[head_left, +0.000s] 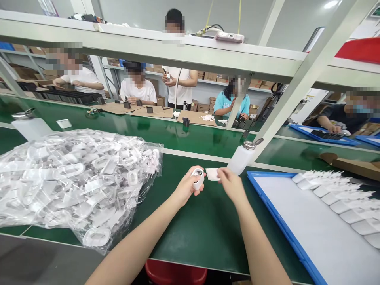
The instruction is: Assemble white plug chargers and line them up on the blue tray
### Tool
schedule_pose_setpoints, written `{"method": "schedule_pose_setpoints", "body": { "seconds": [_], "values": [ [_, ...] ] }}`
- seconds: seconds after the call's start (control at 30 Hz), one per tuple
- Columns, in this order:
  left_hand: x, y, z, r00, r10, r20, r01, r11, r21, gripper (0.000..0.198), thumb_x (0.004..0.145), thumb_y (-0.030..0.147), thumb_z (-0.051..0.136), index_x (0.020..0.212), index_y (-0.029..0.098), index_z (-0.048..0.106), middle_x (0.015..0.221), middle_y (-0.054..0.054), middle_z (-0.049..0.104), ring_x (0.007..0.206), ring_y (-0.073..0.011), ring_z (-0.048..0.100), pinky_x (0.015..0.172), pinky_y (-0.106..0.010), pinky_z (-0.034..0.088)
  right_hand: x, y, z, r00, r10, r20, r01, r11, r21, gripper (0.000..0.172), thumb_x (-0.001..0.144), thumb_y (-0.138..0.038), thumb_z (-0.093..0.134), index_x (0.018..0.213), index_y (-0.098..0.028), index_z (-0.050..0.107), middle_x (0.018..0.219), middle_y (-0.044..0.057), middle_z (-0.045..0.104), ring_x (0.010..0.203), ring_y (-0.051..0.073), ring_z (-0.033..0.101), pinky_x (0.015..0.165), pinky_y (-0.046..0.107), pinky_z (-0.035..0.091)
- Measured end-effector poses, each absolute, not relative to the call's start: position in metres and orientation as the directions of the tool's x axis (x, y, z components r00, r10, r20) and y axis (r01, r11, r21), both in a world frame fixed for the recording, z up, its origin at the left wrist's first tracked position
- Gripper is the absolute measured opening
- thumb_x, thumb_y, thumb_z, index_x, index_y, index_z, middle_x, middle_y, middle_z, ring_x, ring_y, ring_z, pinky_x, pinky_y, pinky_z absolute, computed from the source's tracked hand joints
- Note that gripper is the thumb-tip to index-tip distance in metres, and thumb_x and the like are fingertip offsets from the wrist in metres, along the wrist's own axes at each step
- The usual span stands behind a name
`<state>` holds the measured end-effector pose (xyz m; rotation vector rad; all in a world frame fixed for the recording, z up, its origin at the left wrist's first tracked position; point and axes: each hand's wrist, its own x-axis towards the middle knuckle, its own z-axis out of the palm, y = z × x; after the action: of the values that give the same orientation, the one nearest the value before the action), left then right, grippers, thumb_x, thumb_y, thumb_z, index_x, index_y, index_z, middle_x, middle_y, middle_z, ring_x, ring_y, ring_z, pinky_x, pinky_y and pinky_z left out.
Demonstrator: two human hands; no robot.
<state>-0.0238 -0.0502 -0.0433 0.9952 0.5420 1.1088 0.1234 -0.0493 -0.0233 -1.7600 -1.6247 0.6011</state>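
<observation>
My left hand (187,188) is closed around a small white plastic housing (198,179), its oval opening turned to the right and something dark visible inside. Just across from it, my right hand (231,184) pinches a thin, pale, flat piece (213,174) by its right edge. A narrow gap separates the flat piece from the housing. Both hands are held above the green bench (204,233). To the left lies a large clear plastic bag (101,182) full of white plastic parts, many of them oval rings.
A blue-rimmed tray (273,206) on the right holds a row of white parts (341,198). A white pump bottle (240,158) stands behind my right hand, another bottle (32,126) at the far left. A slanted post (297,87) rises behind; several people work across the bench.
</observation>
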Motion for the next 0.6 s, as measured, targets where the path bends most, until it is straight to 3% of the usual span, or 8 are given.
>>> {"method": "schedule_pose_setpoints", "body": {
  "seconds": [0.1, 0.17, 0.27, 0.37, 0.47, 0.6],
  "values": [
    [-0.025, -0.049, -0.044, 0.446, 0.890, 0.089, -0.525, 0.180, 0.832, 0.022, 0.063, 0.023, 0.042, 0.085, 0.020, 0.041, 0.080, 0.000, 0.045, 0.043, -0.0050, 0.045, 0.030, -0.014, 0.022, 0.152, -0.043, -0.020, 0.413, 0.911, 0.009, 0.842, -0.378, -0.386, 0.031, 0.073, -0.033, 0.033, 0.094, -0.015, 0.048, 0.092, 0.012, 0.051, 0.085, 0.024, 0.048, 0.069, 0.035, 0.037],
    [-0.026, -0.048, -0.045, 0.499, 0.865, 0.053, -0.535, 0.260, 0.804, 0.023, 0.063, 0.026, 0.043, 0.086, 0.020, 0.042, 0.078, 0.000, 0.047, 0.042, -0.0052, 0.045, 0.029, -0.014, 0.021, 0.168, -0.038, -0.024, 0.479, 0.869, -0.125, 0.819, -0.493, -0.294, 0.035, 0.072, -0.034, 0.035, 0.098, -0.012, 0.045, 0.098, 0.015, 0.048, 0.087, 0.025, 0.048, 0.065, 0.034, 0.040],
    [-0.027, -0.047, -0.047, 0.566, 0.825, 0.010, -0.524, 0.350, 0.776, 0.030, 0.064, 0.039, 0.042, 0.086, 0.019, 0.042, 0.076, -0.002, 0.049, 0.040, -0.0054, 0.043, 0.029, -0.014, 0.019, 0.180, -0.030, -0.037, 0.394, 0.867, -0.306, 0.769, -0.493, -0.407, 0.034, 0.068, -0.033, 0.041, 0.095, -0.013, 0.047, 0.086, 0.012, 0.053, 0.071, 0.020, 0.053, 0.050, 0.027, 0.043],
    [-0.027, -0.045, -0.051, 0.561, 0.828, -0.002, -0.435, 0.297, 0.850, 0.036, 0.058, 0.037, 0.051, 0.087, 0.018, 0.041, 0.080, -0.003, 0.052, 0.044, -0.0059, 0.045, 0.032, -0.015, 0.024, 0.181, -0.025, -0.049, 0.322, 0.894, -0.312, 0.684, -0.447, -0.576, 0.025, 0.059, -0.024, 0.051, 0.082, -0.014, 0.052, 0.062, 0.005, 0.054, 0.051, 0.015, 0.051, 0.038, 0.024, 0.040],
    [-0.027, -0.040, -0.061, 0.459, 0.888, -0.035, -0.217, 0.150, 0.965, 0.038, 0.051, 0.022, 0.060, 0.083, 0.016, 0.040, 0.082, -0.004, 0.054, 0.056, -0.0084, 0.050, 0.044, -0.018, 0.034, 0.180, -0.025, -0.053, 0.303, 0.916, -0.264, 0.647, -0.401, -0.648, 0.013, 0.054, -0.018, 0.054, 0.067, -0.015, 0.053, 0.048, 0.000, 0.049, 0.042, 0.012, 0.046, 0.034, 0.022, 0.037],
    [-0.026, -0.032, -0.074, 0.395, 0.919, 0.019, 0.185, -0.100, 0.978, 0.032, 0.047, 0.025, 0.062, 0.074, 0.015, 0.049, 0.076, -0.001, 0.054, 0.067, -0.0117, 0.050, 0.058, -0.023, 0.037, 0.177, -0.027, -0.049, 0.233, 0.949, -0.212, 0.590, -0.311, -0.745, 0.009, 0.055, -0.021, 0.054, 0.062, -0.016, 0.052, 0.051, 0.000, 0.051, 0.044, 0.010, 0.047, 0.038, 0.020, 0.039]
  ]
}}
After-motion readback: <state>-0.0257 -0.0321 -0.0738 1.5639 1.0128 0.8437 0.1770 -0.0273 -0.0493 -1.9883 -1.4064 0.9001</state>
